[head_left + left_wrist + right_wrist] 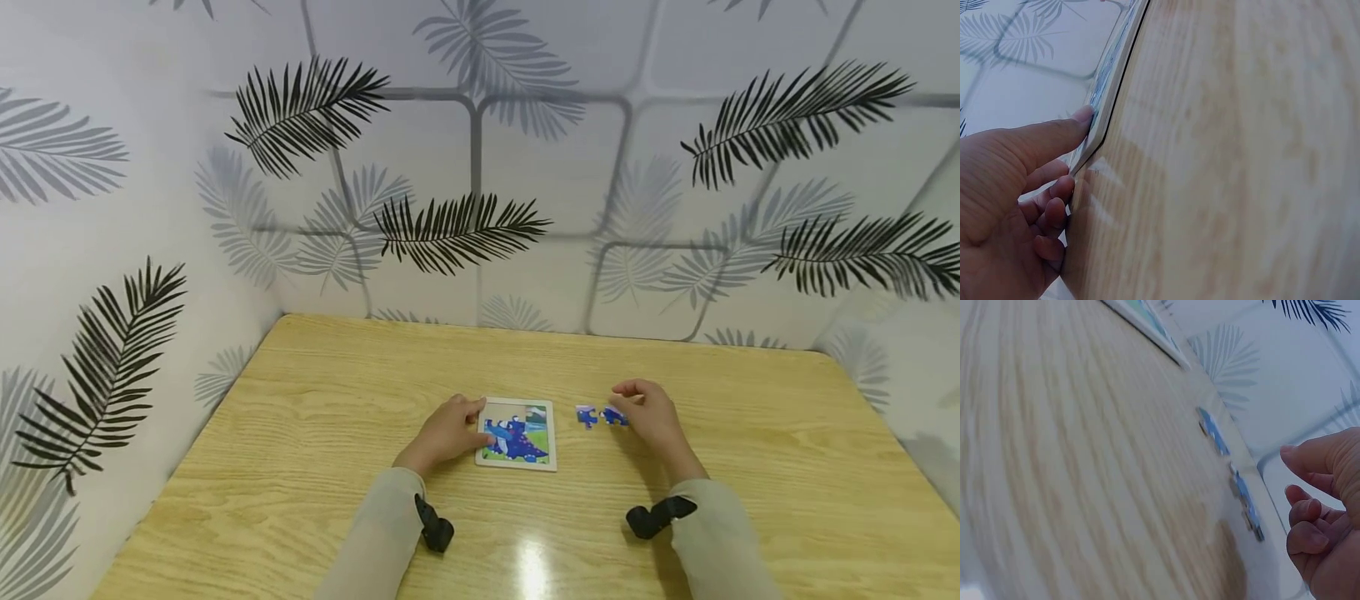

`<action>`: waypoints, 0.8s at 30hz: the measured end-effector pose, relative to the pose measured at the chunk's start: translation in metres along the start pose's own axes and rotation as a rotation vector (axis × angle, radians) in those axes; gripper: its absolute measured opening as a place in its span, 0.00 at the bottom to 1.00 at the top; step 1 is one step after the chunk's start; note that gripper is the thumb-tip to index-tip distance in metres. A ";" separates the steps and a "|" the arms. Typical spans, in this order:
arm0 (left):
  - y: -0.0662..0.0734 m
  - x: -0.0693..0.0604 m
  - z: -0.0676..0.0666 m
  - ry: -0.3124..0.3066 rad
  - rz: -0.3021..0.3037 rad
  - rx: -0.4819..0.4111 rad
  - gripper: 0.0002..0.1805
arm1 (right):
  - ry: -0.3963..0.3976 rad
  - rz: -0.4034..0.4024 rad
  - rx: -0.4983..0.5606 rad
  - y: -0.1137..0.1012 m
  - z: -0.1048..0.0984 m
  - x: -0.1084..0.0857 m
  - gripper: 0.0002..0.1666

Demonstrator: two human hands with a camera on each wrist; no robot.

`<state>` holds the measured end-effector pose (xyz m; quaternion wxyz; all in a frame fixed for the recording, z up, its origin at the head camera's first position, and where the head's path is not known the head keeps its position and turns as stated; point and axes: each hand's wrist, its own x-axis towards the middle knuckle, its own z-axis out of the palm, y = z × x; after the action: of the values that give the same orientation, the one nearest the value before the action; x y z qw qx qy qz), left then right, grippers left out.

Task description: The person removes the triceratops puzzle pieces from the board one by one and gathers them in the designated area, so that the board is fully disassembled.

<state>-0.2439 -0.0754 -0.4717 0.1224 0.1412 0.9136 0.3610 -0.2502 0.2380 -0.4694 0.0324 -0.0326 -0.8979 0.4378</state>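
A small square jigsaw puzzle [517, 450] in a pale frame lies flat on the table, showing a blue dinosaur. Bare backing shows at its upper left. My left hand [448, 432] holds the frame by its left edge, thumb on top of the picture and fingers at the side, as the left wrist view [1016, 187] also shows. To the right lie two loose blue puzzle pieces, the left piece [586, 415] and the right piece [613, 416]. Over the right piece hovers my right hand [651, 415], fingers loosely bent, apart from both pieces in the right wrist view.
The wooden table [360, 375] reaches back to a wall [547, 283] printed with leaves and rounded squares. Each wrist bears a black camera, the left camera [435, 529] and the right camera [652, 518]. Light glares off the tabletop near the front.
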 end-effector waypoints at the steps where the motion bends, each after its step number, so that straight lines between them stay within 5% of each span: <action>1: 0.000 0.000 0.000 0.003 -0.006 0.000 0.38 | -0.006 -0.011 0.004 -0.003 0.002 0.001 0.14; 24: 0.003 -0.001 -0.002 -0.011 0.011 0.001 0.38 | -0.154 -0.101 -0.008 -0.050 0.062 -0.007 0.11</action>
<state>-0.2428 -0.0745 -0.4682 0.1253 0.1482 0.9124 0.3603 -0.2502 0.1584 -0.4684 -0.0149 0.0461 -0.9000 0.4333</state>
